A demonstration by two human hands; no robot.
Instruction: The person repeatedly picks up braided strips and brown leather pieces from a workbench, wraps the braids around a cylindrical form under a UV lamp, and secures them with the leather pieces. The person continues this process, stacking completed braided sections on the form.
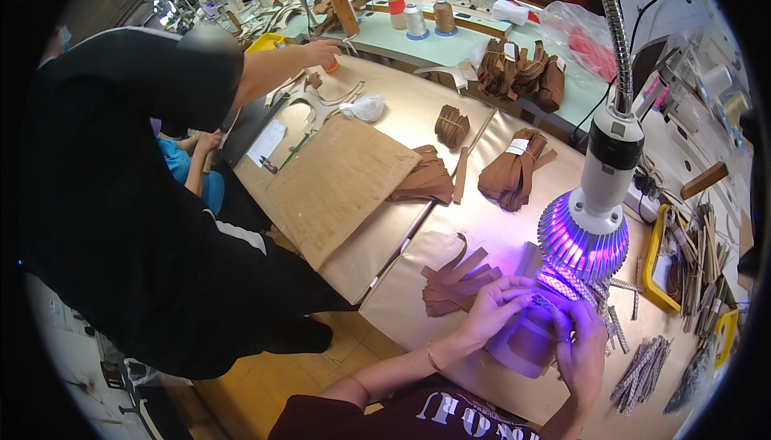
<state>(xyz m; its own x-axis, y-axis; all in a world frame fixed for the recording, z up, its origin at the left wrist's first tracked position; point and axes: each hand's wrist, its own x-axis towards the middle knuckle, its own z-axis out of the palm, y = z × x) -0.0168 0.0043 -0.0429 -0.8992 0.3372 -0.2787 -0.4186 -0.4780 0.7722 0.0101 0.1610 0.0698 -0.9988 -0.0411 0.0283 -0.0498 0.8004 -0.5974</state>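
Under a purple-glowing work lamp (584, 231), both my hands are close together at the table's front edge. My left hand (499, 307) pinches one end of a short braided strip (546, 302). My right hand (580, 342), fingers bent, grips the strip's other end; its fingertips are partly lost in the purple glare. Just below the strip, between my hands, lies a brown leather piece (532, 342) on a curved, paler backing. To the left of my left hand, loose flat brown leather strips (459, 281) are fanned out. More braided strips (598, 299) lie beyond my right hand.
Tied bundles of brown strips (514, 171) lie farther back. A tan board (341, 187) covers part of the left table. Another person (136, 199) stands at left, reaching over it. Braided strips (640, 372) and a yellow tray (660, 267) sit at right. The lamp's flexible neck (612, 22) hangs above.
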